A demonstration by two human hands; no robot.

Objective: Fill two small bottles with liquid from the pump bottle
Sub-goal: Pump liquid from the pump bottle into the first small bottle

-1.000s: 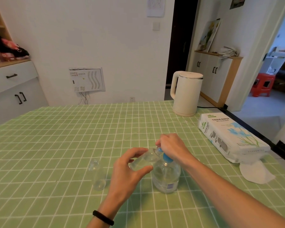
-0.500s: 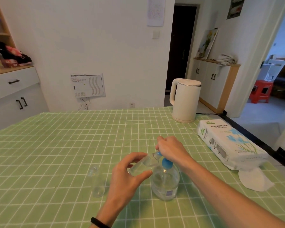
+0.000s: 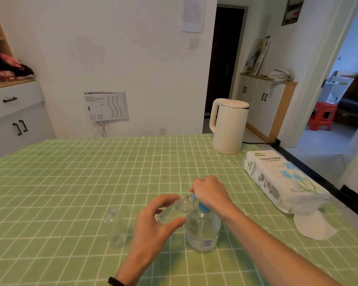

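The pump bottle (image 3: 202, 232) stands upright on the green checked cloth (image 3: 70, 182) in the lower middle of the frame; it is clear and holds clear liquid, though the level is hard to read; its blue pump (image 3: 202, 209) shows just under the right wrist. A small bottle (image 3: 175, 210), also clear, is held tilted in the air just left of the pump, mouth raised toward the upper right and meeting the pump's spout, base toward the lower left; whether there is liquid in it cannot be told. A second small bottle (image 3: 114, 229) stands upright on the cloth further left, apart from both hands; it looks empty.

The left hand (image 3: 153, 226) comes up from the bottom edge with a black wristband (image 3: 116, 282) on the wrist; its thumb below and fingers above curl round the tilted small bottle and hold it off the cloth. The right hand (image 3: 211, 193) reaches in from the lower right corner, forearm long across the frame; its fingers are curled down over the top of the pump and grip it, knuckles up, hiding most of the spout.

A white kettle (image 3: 228, 125) stands at the cloth's far edge, right of centre; a tissue pack (image 3: 281, 182) lies at the right, with a loose tissue (image 3: 312, 226) just below it.
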